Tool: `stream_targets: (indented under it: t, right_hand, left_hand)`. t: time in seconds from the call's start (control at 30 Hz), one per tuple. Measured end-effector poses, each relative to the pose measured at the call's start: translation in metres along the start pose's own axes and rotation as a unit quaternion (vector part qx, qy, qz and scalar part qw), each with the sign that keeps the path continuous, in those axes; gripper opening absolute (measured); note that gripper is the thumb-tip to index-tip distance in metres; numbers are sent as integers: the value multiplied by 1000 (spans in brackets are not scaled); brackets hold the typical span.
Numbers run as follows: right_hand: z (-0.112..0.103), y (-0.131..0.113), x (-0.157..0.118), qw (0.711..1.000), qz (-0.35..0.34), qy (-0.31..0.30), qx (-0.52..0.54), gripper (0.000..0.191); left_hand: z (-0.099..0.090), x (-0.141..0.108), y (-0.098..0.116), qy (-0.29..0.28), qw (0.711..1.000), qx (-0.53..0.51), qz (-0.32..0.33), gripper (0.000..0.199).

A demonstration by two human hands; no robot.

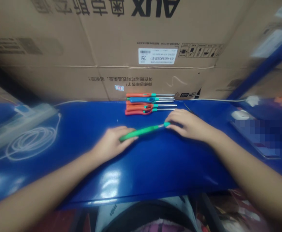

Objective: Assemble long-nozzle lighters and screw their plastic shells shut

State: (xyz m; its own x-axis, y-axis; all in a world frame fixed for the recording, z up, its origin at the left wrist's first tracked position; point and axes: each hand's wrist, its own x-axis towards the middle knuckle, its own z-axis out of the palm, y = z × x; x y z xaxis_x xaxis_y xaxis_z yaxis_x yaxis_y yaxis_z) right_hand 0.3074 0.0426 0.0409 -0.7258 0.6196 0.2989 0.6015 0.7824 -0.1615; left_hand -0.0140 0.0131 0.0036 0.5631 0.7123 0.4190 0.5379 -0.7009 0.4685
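Note:
My left hand [115, 140] is closed around the rear end of a green long-nosed lighter [142, 131], held slightly tilted above the blue table. With thumb and fingertips, my right hand [183, 122] pinches a teal collar [166, 124] at the lighter's front. A short bit of bare metal shows between the green body and the collar. Whatever lies beyond the collar is hidden by my right fingers. Behind my hands, several lighters with red, orange and blue handles [141, 100] lie stacked side by side, metal tubes pointing right.
A large cardboard box [102, 54] stands behind the blue table [141, 170]. At left lie a coiled white cable [32, 138] and a power strip [34, 117]. A thin dark tool [188, 108] lies beyond my right hand. On the right are a phone [257, 141] and a white object [240, 114].

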Motion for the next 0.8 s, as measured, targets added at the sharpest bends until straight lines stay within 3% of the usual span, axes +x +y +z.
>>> stream_targets:
  t: [0.17,0.37,0.47,0.8]
  right_hand:
    - [16,-23,4,999,-38,-14,20,18]
    - [24,-31,4,994,-86,62,-16,21]
    - [24,-33,3,991,-106,70,-40,22]
    - [24,-38,2,996,-78,45,23,18]
  left_hand:
    - [1,-3,5,-15,1000,-8,19,21]
    - [1,-5,9,-14,997,-63,-36,26]
    - [3,-7,9,-17,996,-74,-39,26]
    - [4,-15,13,9,989,86,118,21]
